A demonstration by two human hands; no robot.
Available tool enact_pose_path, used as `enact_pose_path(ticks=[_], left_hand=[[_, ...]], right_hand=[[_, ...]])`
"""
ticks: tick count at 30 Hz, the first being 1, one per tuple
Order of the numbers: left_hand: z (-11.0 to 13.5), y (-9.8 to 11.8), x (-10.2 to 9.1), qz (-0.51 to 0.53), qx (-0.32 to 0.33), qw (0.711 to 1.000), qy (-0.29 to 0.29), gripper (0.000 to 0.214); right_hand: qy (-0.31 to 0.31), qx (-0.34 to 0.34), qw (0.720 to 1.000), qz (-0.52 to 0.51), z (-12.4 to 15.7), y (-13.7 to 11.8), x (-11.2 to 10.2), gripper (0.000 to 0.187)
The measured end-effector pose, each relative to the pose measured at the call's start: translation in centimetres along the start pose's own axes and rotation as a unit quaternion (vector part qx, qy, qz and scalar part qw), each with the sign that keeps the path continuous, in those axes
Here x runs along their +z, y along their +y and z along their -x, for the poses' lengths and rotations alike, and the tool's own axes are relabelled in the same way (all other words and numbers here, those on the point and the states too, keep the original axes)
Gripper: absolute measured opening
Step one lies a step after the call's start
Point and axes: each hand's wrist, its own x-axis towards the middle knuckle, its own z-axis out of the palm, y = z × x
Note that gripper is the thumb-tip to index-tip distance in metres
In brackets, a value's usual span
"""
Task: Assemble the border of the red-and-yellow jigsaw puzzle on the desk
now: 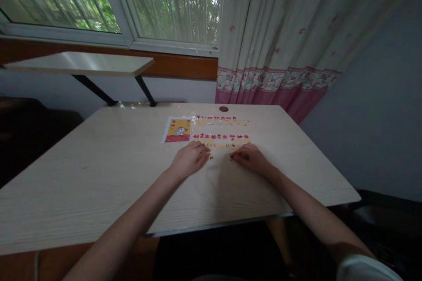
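Observation:
My right hand [252, 158] pinches a small dark red puzzle piece [232, 157] just above or on the table. My left hand [191, 158] rests low over the table with its fingers curled together. By its fingertips lies a small yellow and dark puzzle piece [211, 157]; whether the fingers touch it I cannot tell. Beyond both hands are rows of loose puzzle pieces, a red row [220, 136] with yellow ones below it. Farther back is another group of red and yellow pieces [216, 118]. A picture card [178, 131] of a white animal on yellow and red lies left of the rows.
The pale wooden table [99, 184] has a round dark cable hole [223, 109] at its back edge. A raised shelf [82, 63] on black legs stands at the back left. Behind are a barred window [171, 4] and a patterned curtain [277, 30].

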Motion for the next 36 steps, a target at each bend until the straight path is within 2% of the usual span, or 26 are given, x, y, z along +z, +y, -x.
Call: enact_pose_path(ticks=[3,6,10,16,32,36], left_hand=[[1.2,-1.9,-0.1,0.008,-0.025,1.0,-0.013,0.027],[2.4,-2.5,0.7,0.024,-0.021,0.999,-0.013,0.028],[2.8,-1.6,1.5,0.026,0.005,0.999,-0.03,0.032],[2.3,-0.4,1.7,-0.031,0.024,0.998,-0.051,0.036],[2.5,-0.4,1.8,-0.028,0.012,0.998,-0.046,0.035],[2.4,-1.1,1.3,-0.041,-0.025,0.998,-0.031,0.032]], right_hand=[[0.013,0.016,1.0,-0.005,0.1,-0.1,-0.1,0.019],[0.012,0.022,1.0,-0.003,0.1,-0.1,0.0,0.018],[0.002,0.019,1.0,0.008,0.1,0.0,0.0,0.018],[0.003,0.012,1.0,0.009,0.1,0.1,0.0,0.019],[0.004,0.01,1.0,0.004,0.1,0.1,0.0,0.017],[0.008,0.003,1.0,0.003,0.0,0.2,-0.1,0.017]])
